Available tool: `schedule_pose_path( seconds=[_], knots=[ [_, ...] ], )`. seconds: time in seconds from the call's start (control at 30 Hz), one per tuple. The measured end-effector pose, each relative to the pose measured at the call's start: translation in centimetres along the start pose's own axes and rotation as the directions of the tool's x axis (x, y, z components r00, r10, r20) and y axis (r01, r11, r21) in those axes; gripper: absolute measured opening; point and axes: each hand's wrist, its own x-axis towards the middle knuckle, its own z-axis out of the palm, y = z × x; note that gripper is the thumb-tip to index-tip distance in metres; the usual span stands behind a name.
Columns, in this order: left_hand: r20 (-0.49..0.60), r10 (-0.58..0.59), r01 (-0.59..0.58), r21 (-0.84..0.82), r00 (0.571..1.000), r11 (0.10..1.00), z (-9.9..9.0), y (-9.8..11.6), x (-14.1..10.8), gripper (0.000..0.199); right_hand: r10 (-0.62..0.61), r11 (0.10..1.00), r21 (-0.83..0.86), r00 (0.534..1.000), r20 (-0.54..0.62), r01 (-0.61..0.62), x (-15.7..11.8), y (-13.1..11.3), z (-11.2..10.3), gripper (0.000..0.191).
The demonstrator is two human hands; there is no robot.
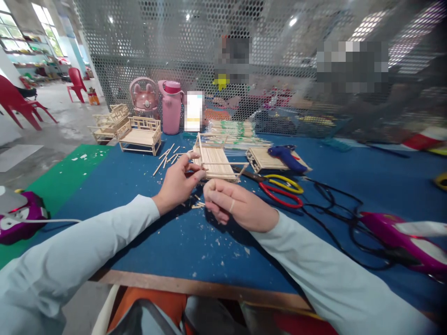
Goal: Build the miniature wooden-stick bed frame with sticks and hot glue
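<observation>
On the blue table stands a small stick frame (218,163) with a slatted base and thin rails. My left hand (179,179) is at its left front corner, thumb and fingers bent around that corner and seeming to pinch it. Just in front of the frame, my right hand (239,204) is closed with the fingertips together; whatever it holds, if anything, is too small to make out. Loose sticks (164,160) lie behind my left hand, and short cut pieces (198,204) lie between the hands. Scissors (279,188) with red and yellow handles rest right of the frame.
Finished stick benches (141,135) stand at the back left, near a pink bottle (172,109). A blue glue gun (288,157) lies on another stick piece (258,159). Black cables run to a purple power strip (405,237) at right. Bundled sticks (232,132) lie behind.
</observation>
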Motion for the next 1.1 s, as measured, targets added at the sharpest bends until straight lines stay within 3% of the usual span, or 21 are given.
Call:
schedule_pose_path(
  seconds=[0.07,0.2,0.27,0.37,0.47,0.63,0.8,0.83,0.97,1.1],
  knots=[
    [-0.007,0.001,-0.001,0.004,1.0,1.0,0.0,0.0,0.0,0.034,-0.016,1.0,-0.008,0.998,0.054,0.017,-0.1,-0.2,-0.2,0.017],
    [0.01,0.01,-0.01,0.03,1.0,1.0,-0.1,-0.1,0.0,0.033,-0.017,1.0,0.008,0.995,0.102,0.016,-0.2,-0.5,-0.7,0.022],
    [0.019,0.012,-0.013,0.028,1.0,1.0,-0.1,-0.1,0.0,0.034,-0.001,1.0,-0.028,0.998,0.06,0.003,-0.1,-0.6,-0.8,0.014],
    [0.021,0.01,-0.01,0.011,1.0,1.0,-0.1,-0.1,0.0,0.034,-0.032,0.971,-0.239,0.995,-0.097,0.008,0.0,-0.8,-0.8,0.036],
    [0.023,0.007,-0.007,-0.001,1.0,1.0,-0.1,0.0,0.0,0.033,-0.079,0.886,-0.463,0.98,-0.182,-0.014,0.2,-0.8,-0.6,0.043],
    [0.01,0.006,-0.006,0.01,1.0,1.0,-0.1,0.0,0.0,0.033,-0.083,0.773,-0.63,0.972,-0.219,-0.076,0.3,-0.2,-0.7,0.042],
    [0.014,0.017,-0.017,0.018,1.0,1.0,0.0,-0.1,0.1,0.032,-0.102,0.69,-0.723,0.987,-0.125,-0.02,0.5,0.5,-1.7,0.005],
    [0.014,0.018,-0.018,0.018,1.0,1.0,0.0,-0.2,0.1,0.031,-0.098,0.668,-0.744,0.988,-0.118,-0.022,0.6,0.7,-1.7,0.009],
    [0.006,0.014,-0.014,0.018,1.0,1.0,0.1,-0.1,0.1,0.031,-0.107,0.481,-0.868,0.975,-0.196,-0.122,1.5,1.7,-0.8,0.024],
    [0.002,0.009,-0.009,0.002,1.0,1.0,0.1,0.0,0.1,0.032,-0.077,0.316,-0.93,0.972,-0.221,-0.186,2.3,1.8,0.2,0.022]
  ],
)
